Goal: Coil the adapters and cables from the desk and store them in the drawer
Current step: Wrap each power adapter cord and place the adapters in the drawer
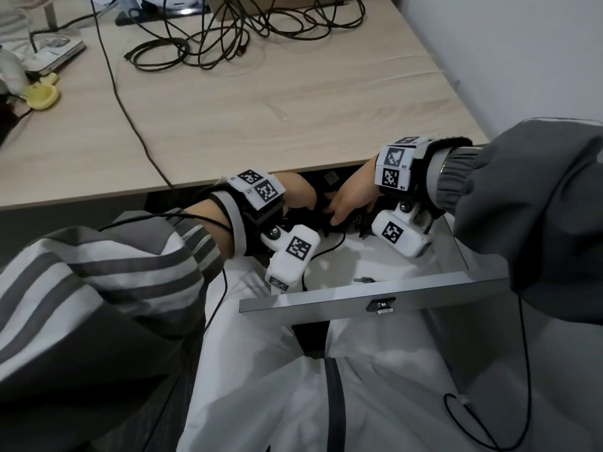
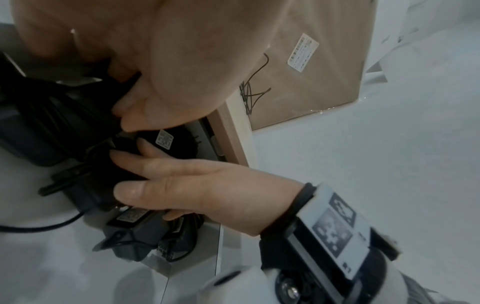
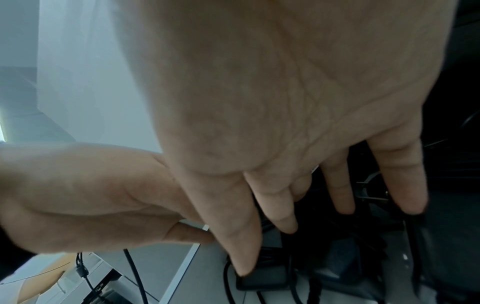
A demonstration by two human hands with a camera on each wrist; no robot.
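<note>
both hands point(image 1: 326, 199) settle black adapters point(image 2: 145, 232) in the open drawer point(image 1: 372, 296), left hand point(image 2: 161, 61) curled on one, right hand point(image 3: 298, 123) flat-fingered; tangled cables point(image 1: 222, 37) remain uncoiled on the table point(image 1: 293, 109).

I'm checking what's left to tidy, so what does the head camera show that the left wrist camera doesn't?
Only the head view shows the loose cables tangled on the desk and the drawer front. Only the left wrist view shows the labelled black adapters inside the drawer, with the right hand touching them. Both show the left hand reaching into the drawer.
</note>
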